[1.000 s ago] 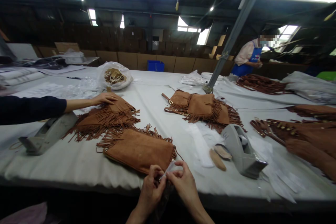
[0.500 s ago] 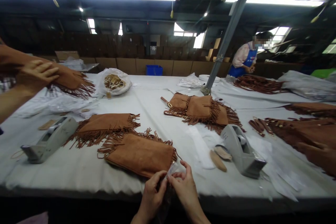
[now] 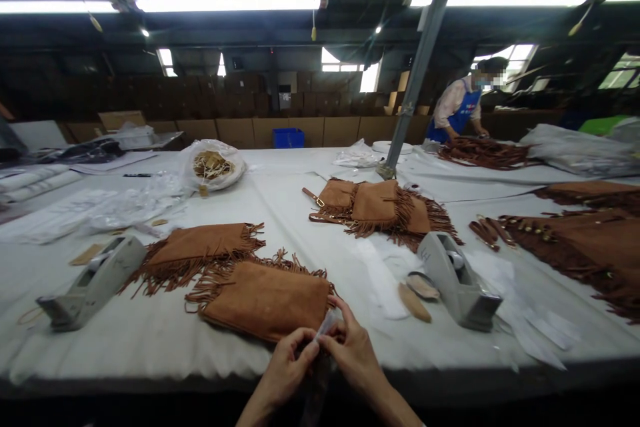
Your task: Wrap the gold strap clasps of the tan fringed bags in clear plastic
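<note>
Pinched between my left hand (image 3: 294, 363) and my right hand (image 3: 349, 347) is a strip of thin clear plastic (image 3: 326, 325), whose lower end hangs below the table edge. Both hands have their fingertips closed on it, close together. Right behind them a brown suede fringed bag (image 3: 273, 300) lies flat, its near right corner by my right fingers. Another fringed bag (image 3: 203, 243) lies beyond it to the left. What the plastic wraps, if anything, is hidden by my fingers.
Grey tape dispensers stand left (image 3: 93, 283) and right (image 3: 457, 283) on the white-covered table (image 3: 175, 347). Several fringed bags (image 3: 375, 203) lie farther back near a metal post (image 3: 415, 80). A plastic bag of tags (image 3: 213, 167) sits at back left. A person in a blue apron (image 3: 457, 113) stands across.
Another person's hand with a fringed bag at the left has gone from view. My hands stay on the plastic, the right fingers shifting slightly. The person across now reaches to the brown pile.
</note>
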Motion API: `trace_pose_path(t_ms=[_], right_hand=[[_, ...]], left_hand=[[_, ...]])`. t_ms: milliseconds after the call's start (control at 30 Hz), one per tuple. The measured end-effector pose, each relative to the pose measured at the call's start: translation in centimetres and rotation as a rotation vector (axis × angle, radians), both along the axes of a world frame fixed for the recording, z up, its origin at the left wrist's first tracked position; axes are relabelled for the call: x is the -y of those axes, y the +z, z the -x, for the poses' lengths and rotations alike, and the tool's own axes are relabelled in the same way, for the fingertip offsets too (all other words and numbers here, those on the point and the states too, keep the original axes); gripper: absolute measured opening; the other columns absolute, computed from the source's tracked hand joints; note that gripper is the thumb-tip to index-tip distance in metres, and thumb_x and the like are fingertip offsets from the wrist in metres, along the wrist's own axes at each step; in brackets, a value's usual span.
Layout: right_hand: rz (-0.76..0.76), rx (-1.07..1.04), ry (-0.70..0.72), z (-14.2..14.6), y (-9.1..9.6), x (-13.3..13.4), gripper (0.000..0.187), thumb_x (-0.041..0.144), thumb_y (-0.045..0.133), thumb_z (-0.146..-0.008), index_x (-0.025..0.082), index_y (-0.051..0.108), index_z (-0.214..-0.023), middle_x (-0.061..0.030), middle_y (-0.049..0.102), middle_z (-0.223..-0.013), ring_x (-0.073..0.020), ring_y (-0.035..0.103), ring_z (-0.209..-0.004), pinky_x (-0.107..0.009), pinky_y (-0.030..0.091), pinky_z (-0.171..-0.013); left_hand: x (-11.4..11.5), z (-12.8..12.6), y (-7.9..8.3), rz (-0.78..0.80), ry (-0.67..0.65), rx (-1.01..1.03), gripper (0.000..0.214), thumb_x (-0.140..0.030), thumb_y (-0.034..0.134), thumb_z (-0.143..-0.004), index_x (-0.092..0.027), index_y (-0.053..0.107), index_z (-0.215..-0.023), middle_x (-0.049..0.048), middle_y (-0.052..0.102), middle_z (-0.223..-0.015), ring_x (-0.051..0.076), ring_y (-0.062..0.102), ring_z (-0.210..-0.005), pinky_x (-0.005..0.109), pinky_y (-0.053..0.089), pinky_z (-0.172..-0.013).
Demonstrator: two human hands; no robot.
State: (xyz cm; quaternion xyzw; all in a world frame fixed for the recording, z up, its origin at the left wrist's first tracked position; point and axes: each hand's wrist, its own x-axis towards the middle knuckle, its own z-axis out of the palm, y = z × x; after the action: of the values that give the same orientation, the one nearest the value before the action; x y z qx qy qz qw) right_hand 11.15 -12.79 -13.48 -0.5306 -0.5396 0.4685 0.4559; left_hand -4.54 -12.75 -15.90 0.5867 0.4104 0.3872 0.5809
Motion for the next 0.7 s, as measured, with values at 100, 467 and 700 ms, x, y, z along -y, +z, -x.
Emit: trace_pose_path(t_ms=[100, 467, 700], right_hand=[[-0.104, 0.131, 0.121, -0.6, 0.3, -1.0, 0.061, 0.019, 0.061, -0.068, 0.021, 0.049, -0.128, 0.0058, 0.063, -0.061, -0.0161, 0.059, -0.058, -0.027, 0.045, -0.060], [0.002, 0.146, -0.184, -1.8, 0.2, 1.3, 0.051, 0.035, 0.055, -0.077, 0.014, 0.051, -0.124, -0.0017, 0.071, -0.072, -0.0199, 0.065, -0.067, -0.031, 0.050, -0.070], [0.083, -0.062, -0.109, 2.3, -0.1, 0.9, 0.063, 0.029, 0.057, -0.072, 0.012, 0.043, -0.131, -0.0053, 0.073, -0.084, -0.0221, 0.068, -0.078, -0.033, 0.051, -0.077]], left_hand=[[-0.1, 0.1, -0.2, 0.022, 0.014, 0.016, 0.036, -0.049, 0.060, -0.080, -0.014, 0.065, -0.089, -0.0001, 0.062, -0.072, 0.011, 0.052, -0.062, 0.020, 0.039, -0.056], [1.0, -1.8, -0.8, -0.048, 0.413, -0.059, 0.042, -0.056, 0.054, -0.080, -0.015, 0.063, -0.082, 0.0014, 0.064, -0.065, 0.015, 0.058, -0.059, 0.023, 0.045, -0.056], [1.5, -1.8, -0.6, -0.166, 0.348, -0.102, 0.031, -0.045, 0.047, -0.089, -0.018, 0.062, -0.086, 0.0038, 0.067, -0.078, 0.017, 0.061, -0.069, 0.025, 0.047, -0.066]])
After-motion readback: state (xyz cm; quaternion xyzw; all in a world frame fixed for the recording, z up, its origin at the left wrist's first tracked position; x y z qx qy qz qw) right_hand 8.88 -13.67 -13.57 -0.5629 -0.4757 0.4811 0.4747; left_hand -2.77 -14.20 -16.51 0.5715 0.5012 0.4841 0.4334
